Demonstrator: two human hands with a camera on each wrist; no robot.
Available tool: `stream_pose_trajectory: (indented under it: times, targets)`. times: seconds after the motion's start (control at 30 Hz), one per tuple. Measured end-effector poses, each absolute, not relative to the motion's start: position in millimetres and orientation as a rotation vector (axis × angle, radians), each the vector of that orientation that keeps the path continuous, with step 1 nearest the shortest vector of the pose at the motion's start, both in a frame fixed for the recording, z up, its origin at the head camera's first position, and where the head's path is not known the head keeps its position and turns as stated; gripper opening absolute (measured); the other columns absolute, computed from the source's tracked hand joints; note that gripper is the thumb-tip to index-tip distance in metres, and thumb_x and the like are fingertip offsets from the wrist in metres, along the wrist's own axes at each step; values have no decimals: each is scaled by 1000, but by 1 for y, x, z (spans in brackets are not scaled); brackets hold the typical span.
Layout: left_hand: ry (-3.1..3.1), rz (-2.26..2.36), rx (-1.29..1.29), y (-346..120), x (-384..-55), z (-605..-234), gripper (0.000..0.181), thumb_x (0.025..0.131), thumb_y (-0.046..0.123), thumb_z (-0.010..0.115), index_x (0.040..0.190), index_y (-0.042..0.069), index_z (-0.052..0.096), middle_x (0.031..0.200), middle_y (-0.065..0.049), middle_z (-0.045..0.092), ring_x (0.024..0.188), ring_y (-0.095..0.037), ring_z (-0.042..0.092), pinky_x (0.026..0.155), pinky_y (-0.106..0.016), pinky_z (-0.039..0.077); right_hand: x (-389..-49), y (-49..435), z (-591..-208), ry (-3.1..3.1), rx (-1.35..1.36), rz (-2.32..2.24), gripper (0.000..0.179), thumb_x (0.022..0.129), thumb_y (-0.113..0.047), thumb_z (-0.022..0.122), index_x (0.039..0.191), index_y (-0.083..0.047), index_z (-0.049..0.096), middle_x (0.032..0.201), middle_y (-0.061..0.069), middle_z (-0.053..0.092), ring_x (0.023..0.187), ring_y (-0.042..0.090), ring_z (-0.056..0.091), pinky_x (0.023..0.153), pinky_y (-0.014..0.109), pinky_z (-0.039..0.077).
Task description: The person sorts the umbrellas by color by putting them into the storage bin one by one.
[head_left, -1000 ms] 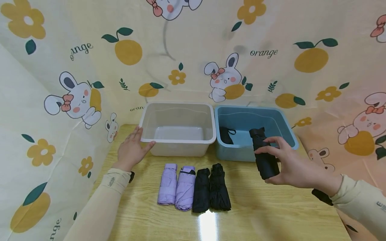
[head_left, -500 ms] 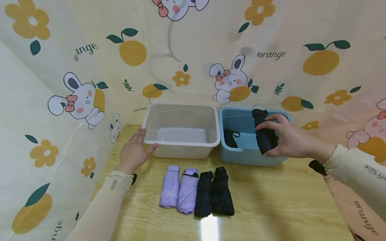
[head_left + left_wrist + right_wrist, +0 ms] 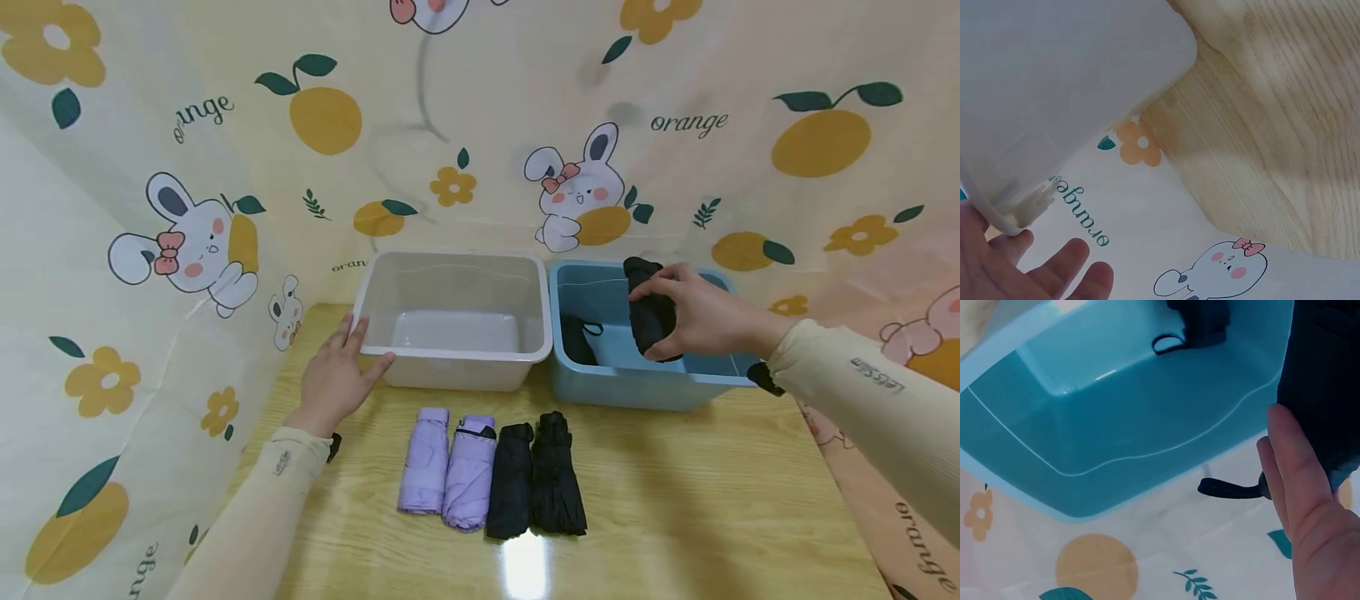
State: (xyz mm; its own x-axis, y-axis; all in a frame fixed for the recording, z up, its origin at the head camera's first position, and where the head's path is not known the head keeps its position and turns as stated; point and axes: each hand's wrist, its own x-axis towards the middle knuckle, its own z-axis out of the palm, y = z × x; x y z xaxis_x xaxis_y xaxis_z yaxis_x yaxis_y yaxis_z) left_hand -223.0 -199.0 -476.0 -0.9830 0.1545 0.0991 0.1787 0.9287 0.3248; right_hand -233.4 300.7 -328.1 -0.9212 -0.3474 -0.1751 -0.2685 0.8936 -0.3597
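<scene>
A folded black umbrella is gripped in my right hand, thumb on one side and fingers on the other. It hangs tilted over the blue bin; its wrist strap dangles free in the right wrist view. Inside that bin lies another black umbrella with a looped strap. My left hand rests at the left front corner of the white bin, its fingers extended against the rim. On the table in front, two lilac umbrellas and two black umbrellas lie side by side.
Both bins stand side by side on a wood-grain table. Behind and at the sides hangs a cloth printed with rabbits and oranges. The table's right edge runs down toward the lower right corner.
My right hand has carried the black umbrella from in front of the blue bin up and back to over its interior. The left hand has stayed at the white bin. The view has shifted slightly.
</scene>
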Motion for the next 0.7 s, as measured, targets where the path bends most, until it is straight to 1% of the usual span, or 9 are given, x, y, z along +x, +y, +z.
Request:
stream_pose_trajectory:
  times: [0.13, 0.37, 0.5, 0.7]
  targets:
    - [-3008, -539, -253, -201, -220, -478, 83, 100, 60, 46, 159, 8, 21, 164, -19, 10, 133, -56, 35, 101, -65, 38, -245, 301, -335, 2793, -463, -494, 77, 68, -34, 93, 134, -17, 58, 143, 24, 27, 102, 40, 52, 78, 50, 52]
    - [-2970, -580, -261, -202, -222, -487, 83, 100, 61, 44, 160, 9, 19, 164, -20, 9, 132, -55, 38, 100, -63, 39, -263, 302, -350, 2710, -470, -504, 76, 69, -34, 92, 134, -15, 56, 140, 26, 27, 98, 38, 52, 73, 44, 53]
    - [-2962, -585, -257, -202, -223, -490, 83, 100, 61, 45, 160, 9, 20, 164, -20, 10, 131, -55, 39, 99, -63, 40, -272, 300, -364, 2656, -501, -490, 76, 70, -35, 91, 134, -12, 56, 141, 28, 27, 98, 37, 52, 73, 44, 53]
    - [-2948, -603, -263, -203, -225, -489, 83, 99, 61, 45, 160, 9, 21, 165, -17, 8, 133, -54, 36, 100, -63, 39, -283, 300, -381, 2626, -516, -457, 77, 69, -30, 92, 134, -10, 56, 141, 28, 28, 101, 38, 51, 75, 46, 53]
